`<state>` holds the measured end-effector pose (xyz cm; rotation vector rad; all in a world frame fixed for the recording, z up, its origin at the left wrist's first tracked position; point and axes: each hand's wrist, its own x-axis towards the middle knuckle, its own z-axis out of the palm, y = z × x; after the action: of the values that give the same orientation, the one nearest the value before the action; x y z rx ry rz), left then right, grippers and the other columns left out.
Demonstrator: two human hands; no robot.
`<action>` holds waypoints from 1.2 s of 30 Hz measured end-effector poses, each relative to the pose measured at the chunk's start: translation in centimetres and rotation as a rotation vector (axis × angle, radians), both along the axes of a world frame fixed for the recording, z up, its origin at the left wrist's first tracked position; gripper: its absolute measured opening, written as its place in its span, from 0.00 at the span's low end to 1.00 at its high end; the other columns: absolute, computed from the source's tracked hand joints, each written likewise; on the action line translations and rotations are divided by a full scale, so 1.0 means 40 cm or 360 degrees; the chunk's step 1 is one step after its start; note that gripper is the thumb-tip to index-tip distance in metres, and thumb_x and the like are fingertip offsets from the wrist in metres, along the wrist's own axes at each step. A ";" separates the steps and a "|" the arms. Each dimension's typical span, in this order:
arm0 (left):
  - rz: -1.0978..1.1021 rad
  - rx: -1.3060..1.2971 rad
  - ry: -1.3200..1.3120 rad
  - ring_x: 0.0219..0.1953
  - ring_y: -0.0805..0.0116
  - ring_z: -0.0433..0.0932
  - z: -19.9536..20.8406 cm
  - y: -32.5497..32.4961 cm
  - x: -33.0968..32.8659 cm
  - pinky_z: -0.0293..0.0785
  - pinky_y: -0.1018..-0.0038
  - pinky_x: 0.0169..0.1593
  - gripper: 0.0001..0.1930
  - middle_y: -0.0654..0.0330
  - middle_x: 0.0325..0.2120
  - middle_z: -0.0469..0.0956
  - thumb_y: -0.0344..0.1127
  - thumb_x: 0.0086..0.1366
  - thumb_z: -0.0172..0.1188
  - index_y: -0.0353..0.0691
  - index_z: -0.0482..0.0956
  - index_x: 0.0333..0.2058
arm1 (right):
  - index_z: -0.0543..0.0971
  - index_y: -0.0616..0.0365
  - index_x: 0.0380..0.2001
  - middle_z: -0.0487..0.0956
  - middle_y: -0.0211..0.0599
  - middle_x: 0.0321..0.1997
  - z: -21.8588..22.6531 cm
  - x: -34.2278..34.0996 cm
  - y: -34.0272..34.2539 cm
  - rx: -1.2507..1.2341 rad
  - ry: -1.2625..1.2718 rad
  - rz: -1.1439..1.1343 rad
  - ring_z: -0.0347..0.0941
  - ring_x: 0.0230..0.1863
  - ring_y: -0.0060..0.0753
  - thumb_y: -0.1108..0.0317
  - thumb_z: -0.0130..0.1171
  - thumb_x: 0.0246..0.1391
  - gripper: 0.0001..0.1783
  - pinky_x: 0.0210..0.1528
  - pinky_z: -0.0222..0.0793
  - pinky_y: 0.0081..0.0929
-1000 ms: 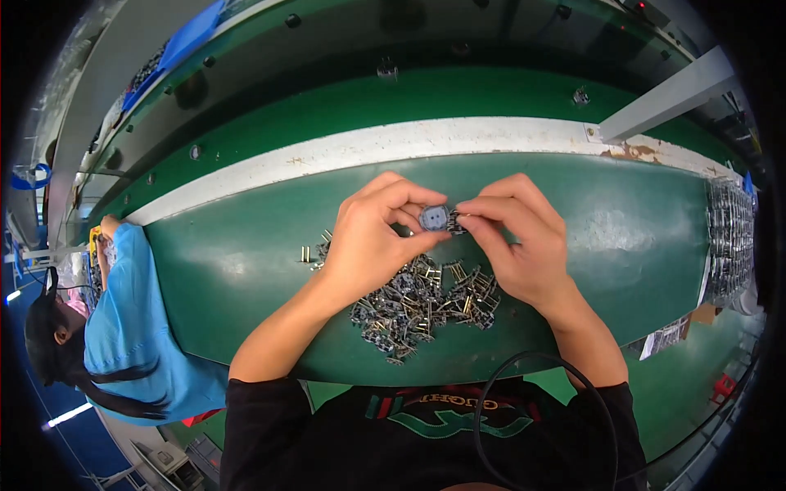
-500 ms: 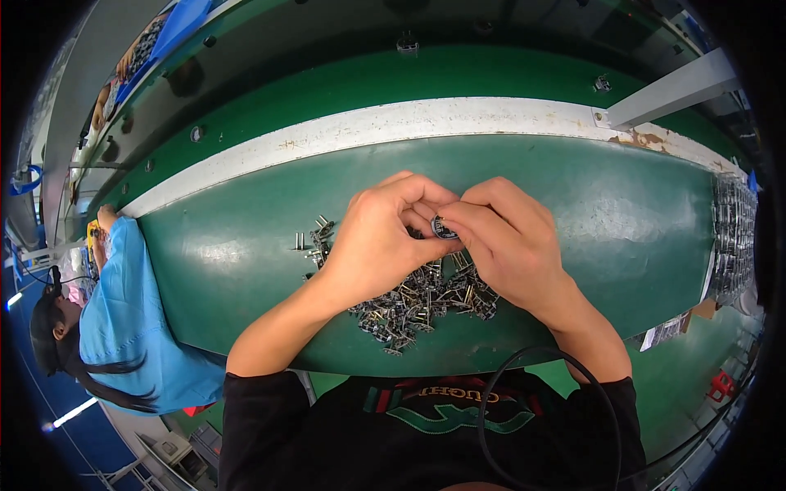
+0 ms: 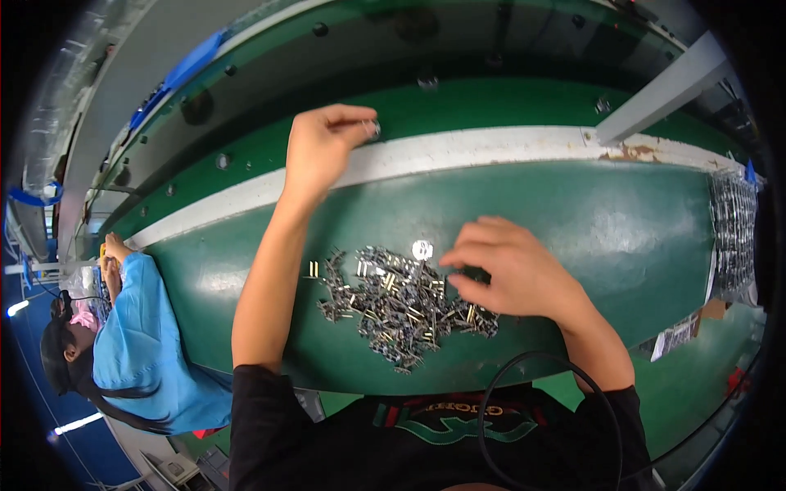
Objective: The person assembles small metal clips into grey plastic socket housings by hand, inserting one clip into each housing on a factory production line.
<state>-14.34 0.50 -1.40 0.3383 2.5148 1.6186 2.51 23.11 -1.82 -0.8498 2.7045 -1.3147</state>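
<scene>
My left hand [image 3: 318, 151] is over the white rail at the edge of the green belt. Its thumb and fingers pinch a small pronged part [image 3: 372, 129], dark with shiny metal. On the green table lies a heaped pile of small pronged parts [image 3: 401, 315], black bodies with paired metal pins. One part with a pale round face [image 3: 422, 250] lies at the pile's far edge. Just right of it hovers my right hand [image 3: 512, 266], a little blurred, thumb and fingers apart with nothing seen between them.
A long white rail [image 3: 483, 142] divides the table from the dark green belt [image 3: 524, 100], where single parts sit spaced apart. At the right, a grey post [image 3: 663, 88] rises from the rail near stacked clear trays [image 3: 731, 237]. A co-worker in blue [image 3: 155, 335] sits at left.
My hands have separated. The left has moved far and left to the belt's edge with the part; the right has dropped back towards the pile and opened.
</scene>
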 end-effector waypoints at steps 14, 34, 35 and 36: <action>0.0212 -0.0243 0.0297 0.44 0.65 0.81 -0.112 -0.093 -0.414 0.73 0.72 0.50 0.17 0.52 0.44 0.84 0.34 0.62 0.61 0.37 0.82 0.49 | 0.83 0.57 0.40 0.76 0.39 0.35 -0.004 -0.025 0.048 -0.0514 -0.0448 -0.0170 0.74 0.33 0.42 0.78 0.53 0.56 0.12 0.36 0.70 0.34; 0.0360 0.0733 -0.0325 0.37 0.69 0.82 -0.032 -0.149 -0.223 0.82 0.74 0.42 0.18 0.60 0.43 0.82 0.33 0.69 0.58 0.34 0.76 0.55 | 0.81 0.54 0.37 0.77 0.34 0.38 -0.065 -0.023 0.039 -0.0536 -0.0334 -0.0100 0.76 0.35 0.41 0.70 0.59 0.58 0.05 0.38 0.72 0.35; 0.0280 0.0834 -0.0431 0.39 0.69 0.82 -0.021 -0.181 -0.143 0.82 0.74 0.45 0.19 0.58 0.45 0.81 0.31 0.69 0.58 0.32 0.74 0.57 | 0.81 0.54 0.37 0.77 0.34 0.38 -0.066 -0.022 0.031 -0.0557 -0.0336 -0.0066 0.76 0.35 0.41 0.70 0.59 0.58 0.05 0.38 0.72 0.35; 0.0209 0.0930 -0.0545 0.40 0.68 0.82 -0.015 -0.205 -0.075 0.83 0.73 0.48 0.21 0.56 0.46 0.80 0.28 0.69 0.58 0.31 0.71 0.59 | 0.82 0.55 0.38 0.78 0.33 0.37 -0.069 -0.025 0.025 -0.0597 -0.0193 -0.0129 0.77 0.34 0.38 0.69 0.61 0.58 0.05 0.37 0.72 0.33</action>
<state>-17.32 -7.69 -1.99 -0.0561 1.8166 2.2215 1.52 24.11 -4.58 -0.6555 2.4619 -1.8627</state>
